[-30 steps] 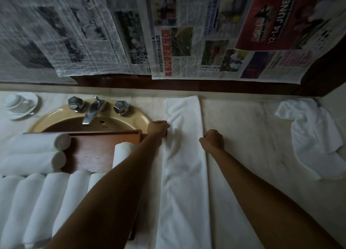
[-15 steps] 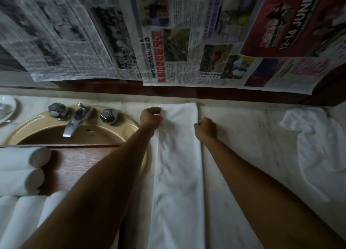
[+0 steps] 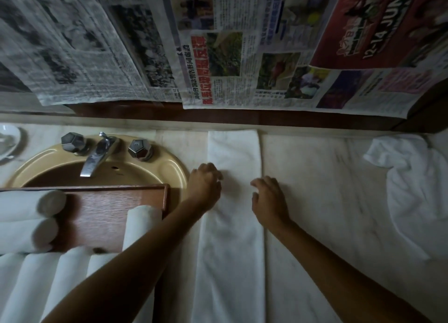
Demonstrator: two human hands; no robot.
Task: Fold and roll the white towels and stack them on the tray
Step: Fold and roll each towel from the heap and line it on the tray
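A white towel (image 3: pixel 232 237), folded into a long narrow strip, lies flat on the counter and runs from the back wall toward me. My left hand (image 3: pixel 204 184) rests on its left edge in a loose fist with the fingers curled under. My right hand (image 3: pixel 268 196) sits at its right edge, fingers bent and apart, holding nothing. To the left, a wooden tray (image 3: pixel 109 211) lies across the sink and carries two rolled towels (image 3: pixel 29 218) at its left, one roll (image 3: pixel 143 225) by my left forearm, and several rolls (image 3: pixel 48 279) along the near side.
A crumpled white towel (image 3: pixel 412 189) lies on the counter at the far right. A beige sink (image 3: pixel 150 162) with a chrome tap (image 3: pixel 97 155) is behind the tray. Newspaper sheets (image 3: pixel 218 43) cover the wall. A white dish (image 3: pixel 9 140) sits at the far left.
Both hands slid up the strip's edges toward the wall, then drew back toward me. The right hand went from a fist to spread fingers. The view shifted, so more of the tray shows.
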